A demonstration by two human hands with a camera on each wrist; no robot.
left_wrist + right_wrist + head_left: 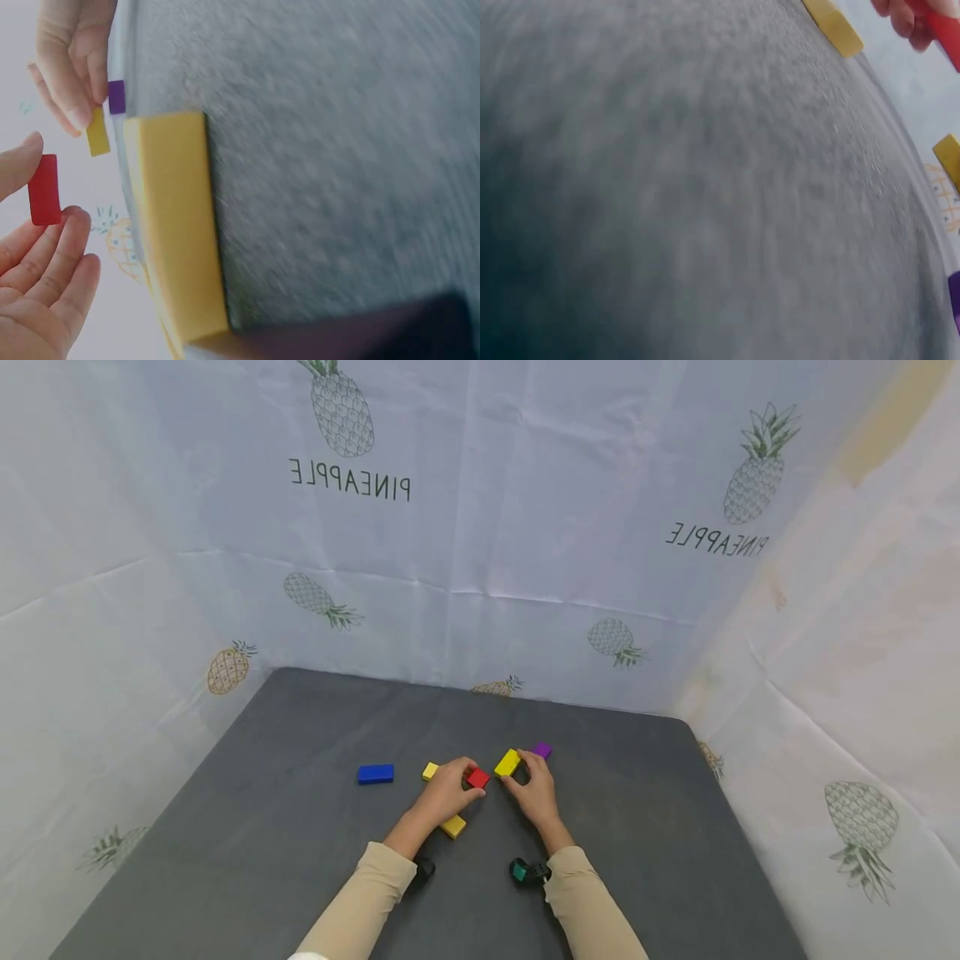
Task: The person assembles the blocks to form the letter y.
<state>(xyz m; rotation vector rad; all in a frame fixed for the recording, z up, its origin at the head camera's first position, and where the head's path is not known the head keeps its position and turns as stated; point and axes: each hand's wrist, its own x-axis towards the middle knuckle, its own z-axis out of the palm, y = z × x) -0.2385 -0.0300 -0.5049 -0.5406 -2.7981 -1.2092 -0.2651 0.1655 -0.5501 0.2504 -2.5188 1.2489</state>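
My left hand point(446, 789) pinches a red block point(478, 778) between thumb and fingers. The left wrist view has this red block point(45, 190) with the thumb at its upper end and fingertips at its lower end. To its right, my right hand point(538, 793) pinches a bright yellow block point(507, 763), held at a slant. A purple block point(543, 750) lies just behind the right fingers. Under the left wrist is a yellow block point(453, 827), partly covered by the arm. Another yellow block point(430, 771) shows beside the left hand, partly hidden.
A blue block point(376, 774) lies on the dark grey table point(300, 843), left of the left hand. White curtains point(480, 527) printed with pineapples stand around the table's back and sides.
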